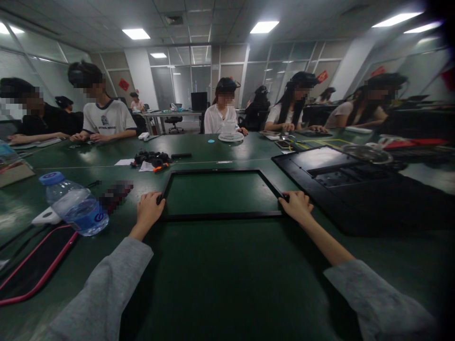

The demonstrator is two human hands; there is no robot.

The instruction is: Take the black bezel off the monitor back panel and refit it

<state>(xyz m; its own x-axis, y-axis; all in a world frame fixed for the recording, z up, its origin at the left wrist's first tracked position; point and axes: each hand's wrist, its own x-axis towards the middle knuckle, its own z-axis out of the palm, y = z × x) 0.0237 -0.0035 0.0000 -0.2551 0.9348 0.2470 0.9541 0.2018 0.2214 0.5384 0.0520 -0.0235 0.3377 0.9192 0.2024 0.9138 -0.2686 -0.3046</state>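
Note:
A thin black rectangular frame [222, 216], which looks like a monitor bezel, lies on or just above the green table in front of me. Through its opening the green tabletop shows. My left hand [150, 208] is closed on the frame's left side, thumb on top. On the opposite side my right hand [296, 206] grips the right edge in the same way. The undersides of both hands' fingers are partly hidden. To the right of the frame lies a large black panel [330, 182], apart from my right hand, with raised parts on it.
A water bottle [76, 206] with a blue cap leans at the left, near a pink-edged black case [39, 265]. Black items [151, 158] and an orange-and-black tool [160, 167] lie beyond the frame. A white fan [231, 136] is farther off; several people sit around the green table [227, 284].

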